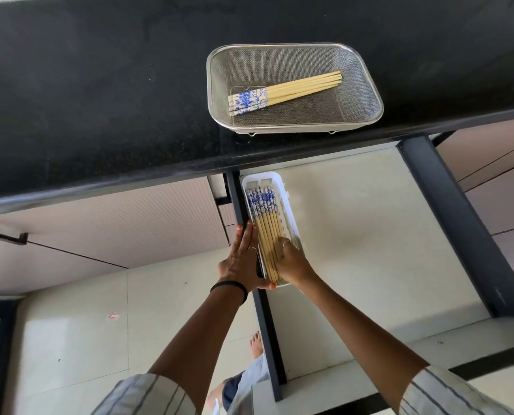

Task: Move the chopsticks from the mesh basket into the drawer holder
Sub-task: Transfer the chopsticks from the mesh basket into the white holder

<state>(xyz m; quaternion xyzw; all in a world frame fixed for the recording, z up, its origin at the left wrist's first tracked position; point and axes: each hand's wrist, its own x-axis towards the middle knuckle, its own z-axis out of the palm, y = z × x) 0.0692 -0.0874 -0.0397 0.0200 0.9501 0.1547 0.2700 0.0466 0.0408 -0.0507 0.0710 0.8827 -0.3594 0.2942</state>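
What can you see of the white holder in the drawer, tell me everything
The white holder is a long, narrow tray, plastic by its look, with rounded corners, lying flat along the left side of the open drawer. A row of chopsticks lies lengthwise in it, blue-patterned ends away from the person. The left hand presses its left wall; the right hand rests on the chopsticks.

Black speckled countertop (100,100); pale floor tiles (70,339); perhaps a cabinet handle (4,236).
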